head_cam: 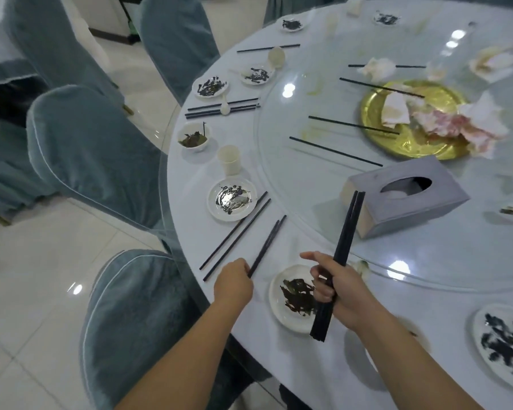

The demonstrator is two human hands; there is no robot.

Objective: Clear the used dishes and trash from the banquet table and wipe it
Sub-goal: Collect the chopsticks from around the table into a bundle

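The near tips of a thin black chopstick pair (267, 245) are pinched by the curled left hand (234, 282) — its long axis runs up and rightward across the round white banquet table (308, 184). A gathered bundle of black chopsticks (339, 263) is gripped upright in the right hand (339, 287), just beside and to the right — a short carry for the left hand.

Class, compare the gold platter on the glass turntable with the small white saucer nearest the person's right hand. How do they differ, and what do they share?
The gold platter is metallic yellow; the white saucer is plain white. The platter looks clearly larger than the saucer. The platter holds crumpled napkins, the saucer dark food scraps. The platter sits on the glass turntable, the saucer on the table's outer ring. Both are round, used and not yet cleared.
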